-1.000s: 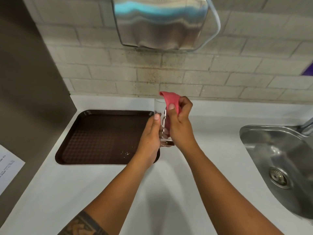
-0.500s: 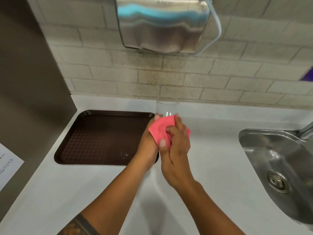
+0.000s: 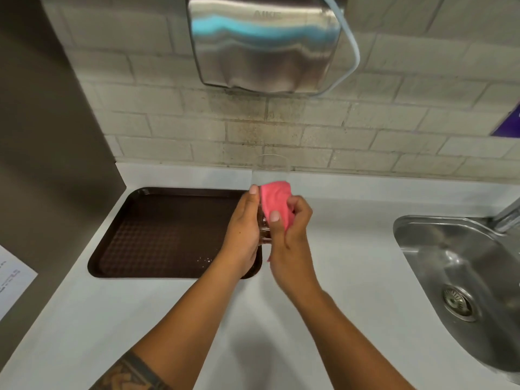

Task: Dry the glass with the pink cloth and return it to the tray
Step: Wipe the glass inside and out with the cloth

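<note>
A clear drinking glass (image 3: 271,170) is held upright above the right edge of the dark brown tray (image 3: 157,235). My left hand (image 3: 243,229) grips its lower part from the left. My right hand (image 3: 289,235) presses the pink cloth (image 3: 277,202) against the glass's outer side, thumb on the cloth. The glass's rim stands out above the cloth; its base is partly hidden between my hands. The tray lies on the white counter (image 3: 168,319) and holds only a few crumbs.
A steel sink (image 3: 464,266) is set into the counter at the right, with part of a tap at its far edge. A metal hand dryer (image 3: 267,43) hangs on the tiled wall above. A dark panel bearing a paper sheet (image 3: 11,282) bounds the left side.
The cloth was at the glass's rim a second ago; my right hand has brought it down onto the glass's outer side and turned around it. My left hand keeps its hold.
</note>
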